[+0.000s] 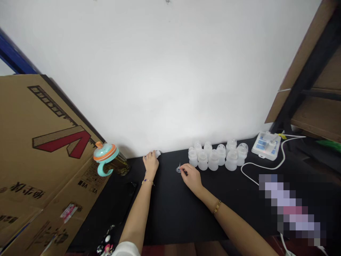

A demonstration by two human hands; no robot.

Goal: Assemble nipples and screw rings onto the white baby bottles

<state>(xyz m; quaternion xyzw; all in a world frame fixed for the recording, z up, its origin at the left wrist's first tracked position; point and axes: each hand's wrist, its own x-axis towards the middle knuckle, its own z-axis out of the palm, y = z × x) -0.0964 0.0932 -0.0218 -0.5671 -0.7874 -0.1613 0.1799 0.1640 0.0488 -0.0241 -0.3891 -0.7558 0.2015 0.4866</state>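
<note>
My left hand [151, 164] is at the back of the black table near the wall, fingers closed around a small translucent white bottle part [158, 153]. Most of that part is hidden behind the fingers, so its exact shape cannot be made out. Farther right, my right hand [192, 178] pinches the edge of a clear bottle nipple [178, 169], which has a round flange and a thin upright tip and sits at the tabletop. Just beyond this hand stand several small frosted baby bottles [213, 160] with clear domed caps, grouped upright.
A large cardboard box [53, 149] borders the left side, with a lidded jug [106, 156] beside it. On the right lie a white plastic case [266, 145] and a white cable [283, 153]. A dark flat object [114, 201] lies left of my left forearm.
</note>
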